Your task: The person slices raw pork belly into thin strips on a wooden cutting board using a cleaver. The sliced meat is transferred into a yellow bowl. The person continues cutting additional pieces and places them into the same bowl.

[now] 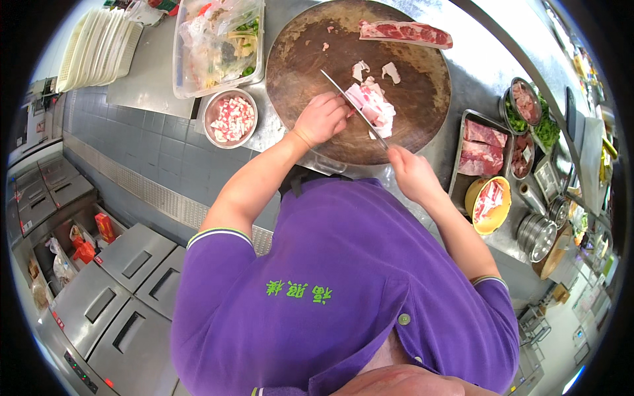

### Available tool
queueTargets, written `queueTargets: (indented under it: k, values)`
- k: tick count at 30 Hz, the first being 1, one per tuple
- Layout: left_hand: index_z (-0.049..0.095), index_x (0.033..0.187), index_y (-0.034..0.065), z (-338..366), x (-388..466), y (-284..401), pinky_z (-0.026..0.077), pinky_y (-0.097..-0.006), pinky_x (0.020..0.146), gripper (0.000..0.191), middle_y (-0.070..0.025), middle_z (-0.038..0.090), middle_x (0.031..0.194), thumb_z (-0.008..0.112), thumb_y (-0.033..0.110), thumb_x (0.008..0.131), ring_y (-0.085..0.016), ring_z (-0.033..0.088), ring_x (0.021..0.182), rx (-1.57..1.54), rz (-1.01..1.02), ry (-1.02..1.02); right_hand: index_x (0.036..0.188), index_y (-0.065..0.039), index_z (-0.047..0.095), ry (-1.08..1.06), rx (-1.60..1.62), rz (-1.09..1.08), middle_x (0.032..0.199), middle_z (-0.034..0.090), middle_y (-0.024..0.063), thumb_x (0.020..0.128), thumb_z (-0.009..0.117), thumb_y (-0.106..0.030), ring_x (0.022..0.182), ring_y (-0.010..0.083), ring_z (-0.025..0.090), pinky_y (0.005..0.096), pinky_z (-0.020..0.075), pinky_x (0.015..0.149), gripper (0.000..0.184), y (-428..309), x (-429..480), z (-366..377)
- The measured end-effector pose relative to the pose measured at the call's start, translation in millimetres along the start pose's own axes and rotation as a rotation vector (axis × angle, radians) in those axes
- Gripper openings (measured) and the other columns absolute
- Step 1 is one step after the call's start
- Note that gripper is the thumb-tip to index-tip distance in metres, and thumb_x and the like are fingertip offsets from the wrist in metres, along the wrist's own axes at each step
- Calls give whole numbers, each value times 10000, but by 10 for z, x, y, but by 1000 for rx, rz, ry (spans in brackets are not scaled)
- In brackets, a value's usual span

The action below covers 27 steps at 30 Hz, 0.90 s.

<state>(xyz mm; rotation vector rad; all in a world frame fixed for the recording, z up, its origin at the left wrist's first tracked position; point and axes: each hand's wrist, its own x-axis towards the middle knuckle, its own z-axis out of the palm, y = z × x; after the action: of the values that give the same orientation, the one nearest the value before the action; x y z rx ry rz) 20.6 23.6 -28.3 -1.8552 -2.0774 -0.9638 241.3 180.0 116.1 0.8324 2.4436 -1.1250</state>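
My right hand (pixel 413 173) grips the handle of a kitchen knife (pixel 354 106), whose narrow-looking blade slants up and left across a round wooden chopping block (pixel 317 64). Curled close to the blade's left side, my left hand (pixel 324 119) has a bit of red meat at its fingertips; most of that piece is hidden under the fingers. Pale, fatty cut meat (pixel 379 111) is heaped just right of the blade. Two whitish scraps of fat (pixel 391 73) lie beyond the heap. At the block's far edge rests a long strip of raw red meat (pixel 406 34) with a pale fatty side.
Left of the block stand a steel bowl of diced meat (pixel 232 120) and a plastic tub (pixel 218 91) with bags and green vegetables. To the right are a metal tray of meat slabs (pixel 483 148), a yellow bowl (pixel 502 213) holding meat strips, and stacked steel bowls (pixel 537 237).
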Motion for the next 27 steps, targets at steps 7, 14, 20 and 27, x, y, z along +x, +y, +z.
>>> queueTargets:
  k: [7, 14, 20, 27]
  values:
    - [677, 1049, 54, -71, 104, -11, 514, -440, 946, 318, -110, 655, 1035, 755, 117, 747, -337, 619, 1025, -22, 29, 41, 1086, 33, 677, 114, -25, -182, 1012, 697, 315, 1073, 387, -444, 1013, 484, 665, 549, 519, 898, 559, -220, 911, 364]
    - [626, 1049, 81, -59, 31, 104, 550, -418, 848, 329, -152, 562, 1129, 810, 107, 778, -332, 619, 969, -220, -439, 94, 1122, 22, 711, 1, 121, 73, 1085, 692, 322, 1063, 425, -473, 1055, 478, 667, 513, 504, 948, 575, 83, 380, 143]
    - [650, 1019, 66, -72, -11, 19, 562, -412, 823, 268, -128, 604, 1088, 804, 121, 807, -318, 637, 960, -212, -248, 21, 1149, 0, 697, 40, 269, 267, 963, 718, 286, 1069, 437, -482, 994, 461, 692, 509, 528, 866, 554, 232, 275, 55]
    - [685, 986, 92, -262, 129, 43, 527, -428, 889, 225, -79, 647, 1074, 749, 154, 780, -312, 629, 1008, -20, 44, -9, 1230, -91, 689, 133, 78, 5, 1021, 719, 271, 1066, 453, -461, 1018, 480, 666, 540, 524, 886, 468, -42, -121, 73]
